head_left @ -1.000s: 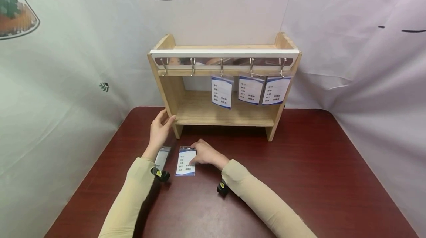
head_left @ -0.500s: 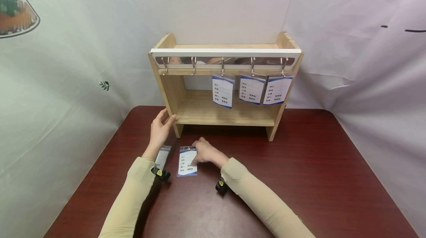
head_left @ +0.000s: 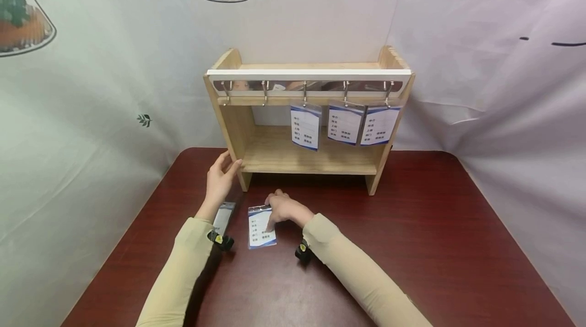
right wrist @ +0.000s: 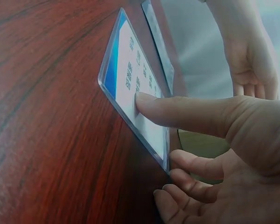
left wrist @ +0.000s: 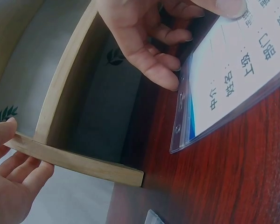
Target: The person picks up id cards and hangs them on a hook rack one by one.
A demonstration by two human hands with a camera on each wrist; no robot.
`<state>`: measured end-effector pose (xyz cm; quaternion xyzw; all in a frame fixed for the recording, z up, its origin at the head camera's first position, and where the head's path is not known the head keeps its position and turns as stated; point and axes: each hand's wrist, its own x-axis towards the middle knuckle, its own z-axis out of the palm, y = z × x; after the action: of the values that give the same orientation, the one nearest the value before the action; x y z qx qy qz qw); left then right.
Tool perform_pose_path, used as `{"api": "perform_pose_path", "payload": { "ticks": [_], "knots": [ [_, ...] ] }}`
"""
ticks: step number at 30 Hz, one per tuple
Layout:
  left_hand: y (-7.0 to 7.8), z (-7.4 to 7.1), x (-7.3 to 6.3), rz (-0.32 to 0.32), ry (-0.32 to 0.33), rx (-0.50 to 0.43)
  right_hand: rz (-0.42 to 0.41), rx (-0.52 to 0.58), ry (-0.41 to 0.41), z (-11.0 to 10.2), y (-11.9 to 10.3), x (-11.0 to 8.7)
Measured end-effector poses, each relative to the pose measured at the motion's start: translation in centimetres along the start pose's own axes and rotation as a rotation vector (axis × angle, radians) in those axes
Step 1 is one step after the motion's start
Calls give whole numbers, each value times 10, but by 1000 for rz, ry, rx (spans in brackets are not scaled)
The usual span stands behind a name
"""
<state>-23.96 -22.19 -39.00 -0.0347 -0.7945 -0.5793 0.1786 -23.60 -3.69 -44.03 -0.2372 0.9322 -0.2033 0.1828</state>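
My left hand [head_left: 218, 179] grips the lower left side panel of a wooden shelf [head_left: 311, 159], thumb on its near side and fingers behind. On the table, a clear-sleeved name badge [head_left: 258, 233] with blue-edged white card lies slightly turned under my right hand [head_left: 287, 209]. In the right wrist view, the thumb [right wrist: 151, 105] rests on the badge's printed face while curled fingers meet its edge. The left wrist view shows a fingertip [left wrist: 170, 81] at its slotted top end. Another badge [head_left: 223, 217] lies to the left, partly hidden by my left forearm.
A white rail [head_left: 256, 77] with several metal hooks runs along the shelf's upper front. Three badges hang there: one in the middle [head_left: 304, 127], one to its right [head_left: 346, 124], one at far right [head_left: 380, 126]. Pale printed cloth [head_left: 137, 88] surrounds the dark red table [head_left: 421, 235].
The badge under my right hand has slid a little right and towards me, and turned slightly. My left hand stays on the shelf panel.
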Motion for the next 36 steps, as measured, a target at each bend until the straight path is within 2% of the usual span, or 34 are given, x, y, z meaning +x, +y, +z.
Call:
{"api": "perform_pose_path", "payload": {
  "ticks": [12, 24, 36],
  "knots": [
    [-1, 0, -1, 3, -1, -2, 3, 6, 2, 2, 3, -1],
    [-2, 1, -1, 3, 4, 4, 0, 89, 36, 1, 6, -3],
    [-1, 1, 0, 10, 3, 4, -59, 114, 84, -1, 13, 0]
  ]
}}
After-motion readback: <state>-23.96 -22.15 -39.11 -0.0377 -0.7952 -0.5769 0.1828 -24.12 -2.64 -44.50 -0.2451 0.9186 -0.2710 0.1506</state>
